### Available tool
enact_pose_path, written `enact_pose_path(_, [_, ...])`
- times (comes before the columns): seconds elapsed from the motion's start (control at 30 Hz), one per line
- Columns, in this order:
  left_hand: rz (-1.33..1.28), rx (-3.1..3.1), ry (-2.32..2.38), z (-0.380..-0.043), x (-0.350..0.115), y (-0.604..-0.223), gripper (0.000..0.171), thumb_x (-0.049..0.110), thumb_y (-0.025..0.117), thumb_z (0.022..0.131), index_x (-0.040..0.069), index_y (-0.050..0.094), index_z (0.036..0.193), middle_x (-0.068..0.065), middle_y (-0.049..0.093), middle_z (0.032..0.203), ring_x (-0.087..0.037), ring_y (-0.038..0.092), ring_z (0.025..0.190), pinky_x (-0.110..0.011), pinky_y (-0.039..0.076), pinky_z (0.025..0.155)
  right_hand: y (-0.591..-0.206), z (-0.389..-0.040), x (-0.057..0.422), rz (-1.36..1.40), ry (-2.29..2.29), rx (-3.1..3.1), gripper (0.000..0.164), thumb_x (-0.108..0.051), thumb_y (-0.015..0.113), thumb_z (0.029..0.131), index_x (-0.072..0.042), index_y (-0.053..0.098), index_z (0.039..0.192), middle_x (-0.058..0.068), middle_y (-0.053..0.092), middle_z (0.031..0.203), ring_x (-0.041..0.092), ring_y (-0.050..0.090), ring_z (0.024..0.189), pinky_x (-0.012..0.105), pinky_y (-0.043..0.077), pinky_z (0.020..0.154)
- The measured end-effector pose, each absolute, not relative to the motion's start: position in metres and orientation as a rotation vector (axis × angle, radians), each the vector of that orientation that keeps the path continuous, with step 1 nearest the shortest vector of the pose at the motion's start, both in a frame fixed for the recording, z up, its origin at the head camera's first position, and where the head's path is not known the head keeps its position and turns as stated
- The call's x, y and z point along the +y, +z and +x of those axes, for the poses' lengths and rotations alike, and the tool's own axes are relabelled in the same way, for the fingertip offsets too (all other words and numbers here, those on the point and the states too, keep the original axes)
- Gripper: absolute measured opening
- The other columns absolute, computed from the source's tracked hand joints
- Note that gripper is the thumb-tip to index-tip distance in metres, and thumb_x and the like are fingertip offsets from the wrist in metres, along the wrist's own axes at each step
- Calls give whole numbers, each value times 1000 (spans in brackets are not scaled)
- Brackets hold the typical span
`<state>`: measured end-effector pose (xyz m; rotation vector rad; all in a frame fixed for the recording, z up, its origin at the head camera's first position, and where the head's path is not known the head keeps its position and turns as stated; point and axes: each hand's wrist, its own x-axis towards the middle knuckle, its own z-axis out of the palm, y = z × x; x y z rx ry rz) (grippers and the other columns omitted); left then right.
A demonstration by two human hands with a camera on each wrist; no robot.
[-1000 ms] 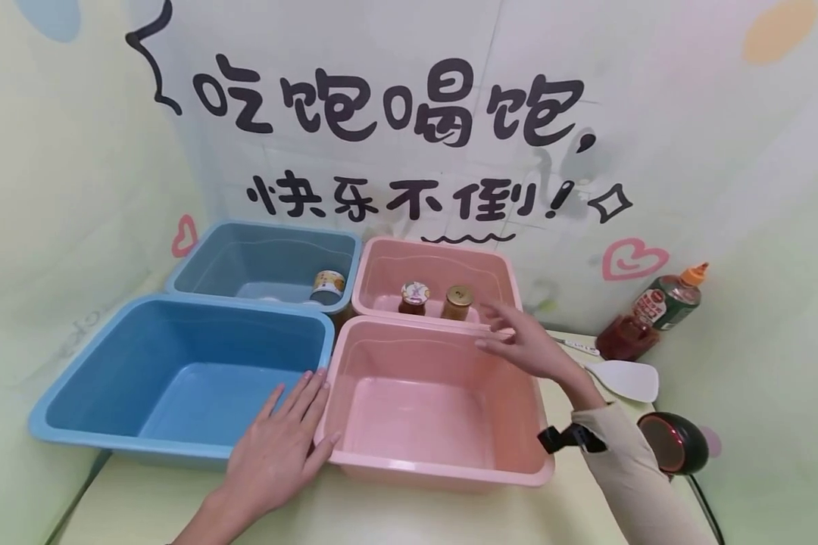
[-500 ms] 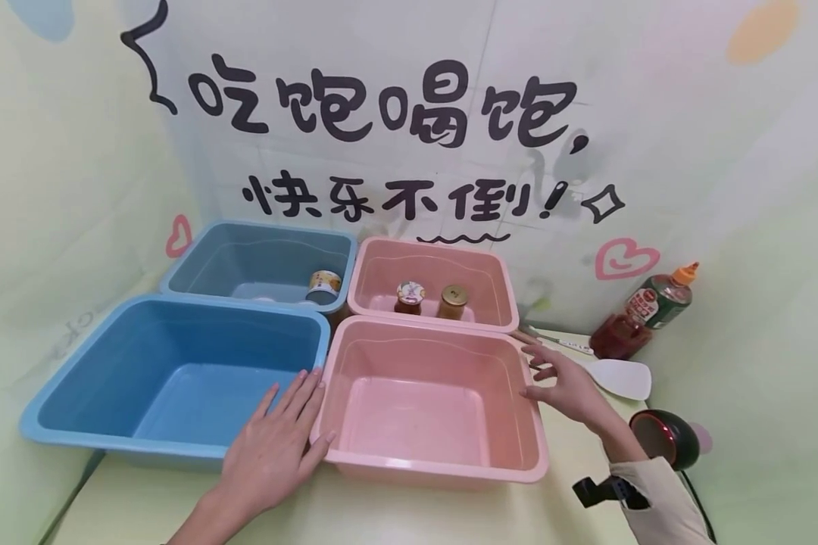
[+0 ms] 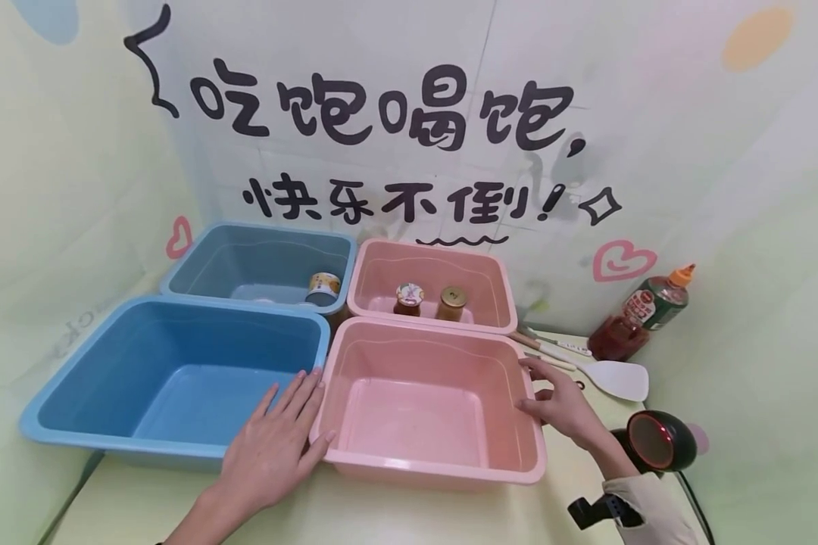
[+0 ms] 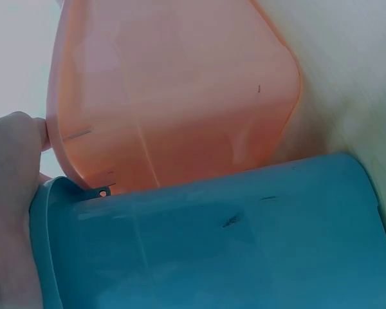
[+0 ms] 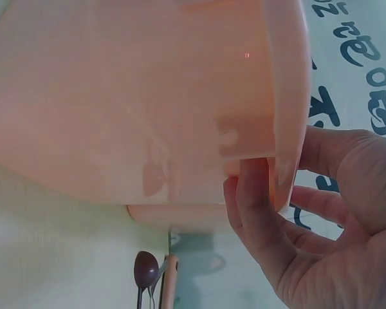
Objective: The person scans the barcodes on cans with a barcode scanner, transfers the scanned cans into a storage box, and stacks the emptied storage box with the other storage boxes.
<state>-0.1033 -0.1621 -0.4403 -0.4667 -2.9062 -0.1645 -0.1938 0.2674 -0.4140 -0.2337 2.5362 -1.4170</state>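
At the front of the table stands an open pink basin (image 3: 436, 471), with a blue basin (image 3: 123, 440) on its left. My left hand (image 3: 269, 446) lies fairly flat, fingers extended, over the rims where the two basins meet. In the left wrist view that hand (image 4: 13, 193) is at the rims, beside the outer walls of the blue basin (image 4: 231, 251) and the pink one (image 4: 180, 84). My right hand (image 3: 559, 401) pinches the pink basin's right rim. The right wrist view shows the hand's (image 5: 347, 212) thumb on one side of the rim and curled fingers underneath it.
Behind stand a smaller blue basin (image 3: 259, 302) with a labelled can (image 3: 323, 288) and a smaller pink basin (image 3: 436, 261) with two lidded jars (image 3: 452, 303). To the right are a sauce bottle (image 3: 641, 314), a white spatula (image 3: 616, 380), other utensils and a black-red bowl (image 3: 661, 440).
My right hand has moved from above the back right corner of the front pink basin, rightward and down onto its right rim, and now grips it. My left hand has stayed in place.
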Motion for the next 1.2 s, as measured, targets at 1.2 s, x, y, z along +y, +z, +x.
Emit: enact_pose_path(1.2, [-325, -3177, -1396, -170, -127, -367, 54, 5, 76, 84, 9, 62, 136, -15, 55, 125, -31, 54, 117, -40, 58, 80, -411, -188, 303, -201, -1349, 2476, 76, -12, 71, 91, -6, 29, 154, 39, 42, 143, 30, 71, 93, 38, 60, 58])
